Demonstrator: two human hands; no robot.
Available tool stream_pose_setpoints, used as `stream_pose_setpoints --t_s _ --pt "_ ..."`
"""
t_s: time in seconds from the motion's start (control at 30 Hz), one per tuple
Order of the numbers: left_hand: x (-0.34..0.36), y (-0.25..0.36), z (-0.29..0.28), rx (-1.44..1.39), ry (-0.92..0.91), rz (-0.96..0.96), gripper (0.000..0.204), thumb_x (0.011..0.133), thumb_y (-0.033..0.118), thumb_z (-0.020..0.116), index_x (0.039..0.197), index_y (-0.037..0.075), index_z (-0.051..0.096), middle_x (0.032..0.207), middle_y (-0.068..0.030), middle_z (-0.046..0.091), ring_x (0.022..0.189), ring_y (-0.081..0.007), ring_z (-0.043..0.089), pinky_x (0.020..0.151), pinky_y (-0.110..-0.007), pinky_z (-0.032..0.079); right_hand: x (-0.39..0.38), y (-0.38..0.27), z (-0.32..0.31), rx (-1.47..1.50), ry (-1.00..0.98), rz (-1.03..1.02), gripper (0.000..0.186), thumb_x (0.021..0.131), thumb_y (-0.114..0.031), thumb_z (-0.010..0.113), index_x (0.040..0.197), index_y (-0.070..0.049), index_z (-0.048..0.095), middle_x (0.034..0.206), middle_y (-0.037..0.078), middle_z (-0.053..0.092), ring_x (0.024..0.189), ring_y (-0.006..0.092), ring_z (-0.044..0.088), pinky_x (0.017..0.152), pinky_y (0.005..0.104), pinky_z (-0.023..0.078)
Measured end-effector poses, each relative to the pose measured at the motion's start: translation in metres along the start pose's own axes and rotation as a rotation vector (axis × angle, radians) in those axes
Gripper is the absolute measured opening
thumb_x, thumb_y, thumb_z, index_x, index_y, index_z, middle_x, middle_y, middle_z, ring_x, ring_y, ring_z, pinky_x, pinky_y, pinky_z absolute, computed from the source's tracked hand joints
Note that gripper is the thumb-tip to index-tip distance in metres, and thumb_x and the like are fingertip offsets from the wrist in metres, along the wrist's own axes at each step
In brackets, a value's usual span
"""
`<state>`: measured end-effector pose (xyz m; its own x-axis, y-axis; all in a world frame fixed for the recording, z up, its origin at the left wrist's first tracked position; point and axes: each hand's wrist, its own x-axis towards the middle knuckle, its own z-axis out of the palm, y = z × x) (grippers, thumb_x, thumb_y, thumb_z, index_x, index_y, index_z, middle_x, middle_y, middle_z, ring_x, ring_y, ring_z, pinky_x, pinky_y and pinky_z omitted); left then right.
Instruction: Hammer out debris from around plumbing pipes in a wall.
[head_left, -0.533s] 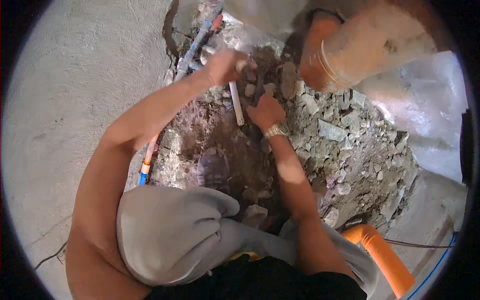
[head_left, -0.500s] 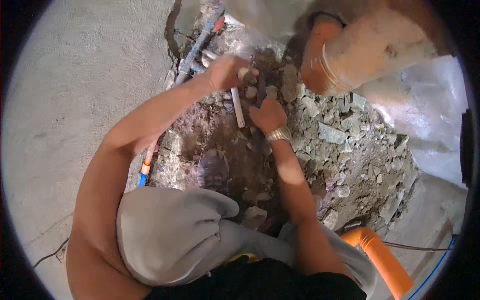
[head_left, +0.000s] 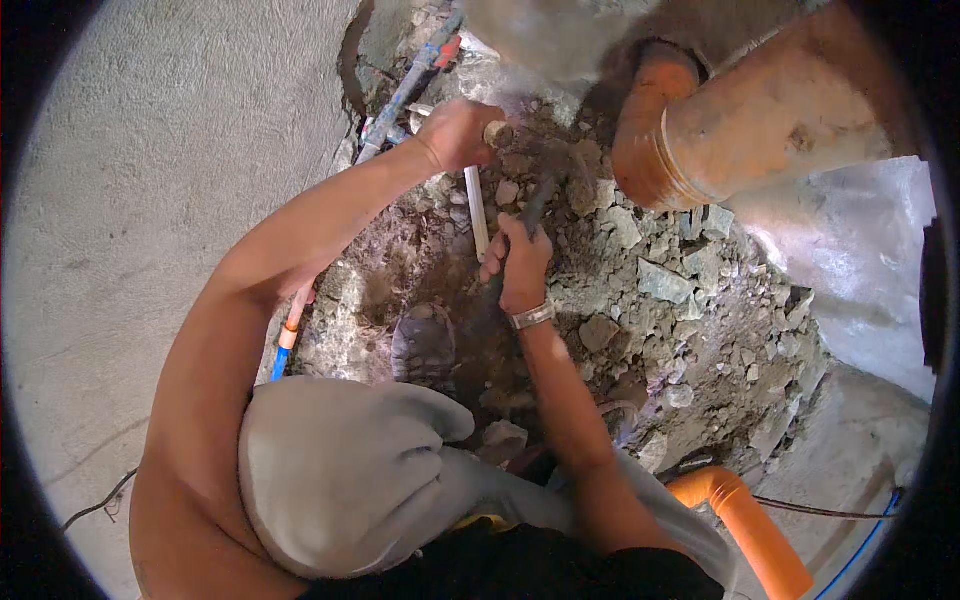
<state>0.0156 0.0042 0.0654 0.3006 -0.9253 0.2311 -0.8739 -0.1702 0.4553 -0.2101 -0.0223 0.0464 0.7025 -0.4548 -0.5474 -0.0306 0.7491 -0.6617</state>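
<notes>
My left hand (head_left: 462, 135) is closed over the far part of the dug pit, with a tan rounded lump (head_left: 497, 134) like a stone at its fingertips. Nearer, my right hand (head_left: 522, 262), a watch at its wrist, grips a dark bar-like tool (head_left: 541, 200). The tool slants toward the far right, and its far end is blurred against the soil. Between the hands a narrow white strip (head_left: 477, 215) lies on the rubble, its upper end hidden by my left hand. Loose stones and dirt surround both hands.
A thick orange pipe (head_left: 780, 125) with an elbow enters the pit at the far right. Grey water pipe (head_left: 405, 95) runs along the left edge. Broken rubble (head_left: 665, 282) covers the right side. A thinner orange pipe (head_left: 755, 530) stands near right. My shoe (head_left: 422, 345) rests in the pit.
My right hand has shifted slightly left and nearer, its wrist turned, and more of the dark tool shows. My left hand has moved slightly, keeping close to the tan lump. The view has shifted a little.
</notes>
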Motion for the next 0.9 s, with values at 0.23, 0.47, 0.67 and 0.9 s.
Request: stream_pose_setpoints --t_s 0.23,0.47,0.67,0.9 --pt "0.01 -0.005 0.001 -0.059 0.195 0.159 0.034 0.065 0.015 0.079 0.096 0.012 0.066 0.092 -0.0146 0.067 0.086 -0.0358 0.063 0.075 -0.043 0.052 -0.018 0.003 0.016 -0.032 -0.056 -0.289 0.018 0.09 -0.015 0.061 0.083 -0.006 0.048 0.056 0.004 0.047 0.043 0.0163 0.046 0.04 0.0333 0.042" --pt "0.019 -0.011 0.001 -0.143 0.219 0.132 0.027 0.066 0.011 0.075 0.091 0.011 0.065 0.087 -0.0143 0.065 0.089 -0.0367 0.063 0.077 -0.046 0.051 -0.014 -0.007 0.043 -0.065 -0.037 -0.218 0.03 0.091 -0.013 0.059 0.066 -0.009 0.044 0.055 0.004 0.045 0.045 0.0169 0.045 0.045 0.0358 0.042" --pt "0.018 -0.016 0.004 -0.13 0.244 0.188 0.025 0.068 0.015 0.074 0.088 0.008 0.062 0.085 -0.0155 0.066 0.084 -0.0389 0.063 0.075 -0.048 0.051 -0.022 -0.001 0.04 0.058 -0.026 -0.269 0.031 0.086 -0.019 0.063 0.066 -0.01 0.042 0.054 0.003 0.041 0.044 0.0186 0.043 0.045 0.037 0.039" --pt "0.026 0.014 0.008 0.199 -0.33 -0.057 0.048 0.071 0.025 0.076 0.118 0.022 0.068 0.101 -0.0141 0.07 0.098 -0.0342 0.066 0.085 -0.043 0.054 -0.019 -0.016 0.033 -0.099 -0.035 -0.155 0.027 0.086 -0.018 0.065 0.072 -0.003 0.048 0.055 0.004 0.044 0.042 0.0189 0.046 0.043 0.035 0.043"
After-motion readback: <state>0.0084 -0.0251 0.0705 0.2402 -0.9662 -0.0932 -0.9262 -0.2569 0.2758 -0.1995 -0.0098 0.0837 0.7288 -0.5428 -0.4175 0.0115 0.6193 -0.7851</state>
